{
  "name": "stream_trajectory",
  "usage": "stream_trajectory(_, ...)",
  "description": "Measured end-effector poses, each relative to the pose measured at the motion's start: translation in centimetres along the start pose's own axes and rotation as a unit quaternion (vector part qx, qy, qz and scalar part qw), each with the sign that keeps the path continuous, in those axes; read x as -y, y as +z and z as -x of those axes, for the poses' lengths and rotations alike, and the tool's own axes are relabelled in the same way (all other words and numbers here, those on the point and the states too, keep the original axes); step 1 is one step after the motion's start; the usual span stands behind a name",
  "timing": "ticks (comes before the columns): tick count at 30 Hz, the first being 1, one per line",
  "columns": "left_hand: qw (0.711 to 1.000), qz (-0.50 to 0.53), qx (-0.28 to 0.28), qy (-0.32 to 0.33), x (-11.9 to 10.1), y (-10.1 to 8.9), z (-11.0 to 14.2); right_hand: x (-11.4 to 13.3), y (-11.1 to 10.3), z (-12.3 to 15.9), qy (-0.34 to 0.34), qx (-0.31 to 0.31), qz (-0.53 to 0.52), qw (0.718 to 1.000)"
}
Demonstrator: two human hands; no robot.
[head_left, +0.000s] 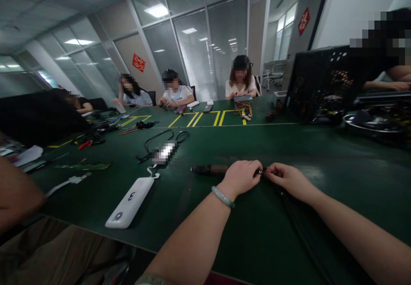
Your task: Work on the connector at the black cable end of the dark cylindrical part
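Just below mid-frame, the dark cylindrical tool (210,170) lies lengthwise left to right on the table (205,143). The left hand (242,174), nearer, wraps its right end; alongside, the right hand (287,179) pinches something small and dark.

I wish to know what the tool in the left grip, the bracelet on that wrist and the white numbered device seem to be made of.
Tool: probably dull plastic or coated metal; its dark body shows little shine.
Bracelet: polished stone or glass, perhaps; pale green with a glossy look.
White device: likely satin plastic, from its smooth, even shell and rounded corners.
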State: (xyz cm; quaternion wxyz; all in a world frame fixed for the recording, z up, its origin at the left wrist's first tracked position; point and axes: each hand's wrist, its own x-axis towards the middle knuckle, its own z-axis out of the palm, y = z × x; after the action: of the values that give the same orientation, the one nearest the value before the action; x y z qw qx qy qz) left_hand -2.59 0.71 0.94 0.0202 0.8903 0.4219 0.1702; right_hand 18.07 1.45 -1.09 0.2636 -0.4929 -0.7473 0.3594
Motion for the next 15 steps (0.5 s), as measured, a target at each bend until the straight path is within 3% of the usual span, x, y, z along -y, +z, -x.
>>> stream_trajectory(15,0.999,0.035,-0.012,0.020,0.36,-0.32,-0.13,0.23,0.79,0.04,0.028,-0.034,0.084,0.995)
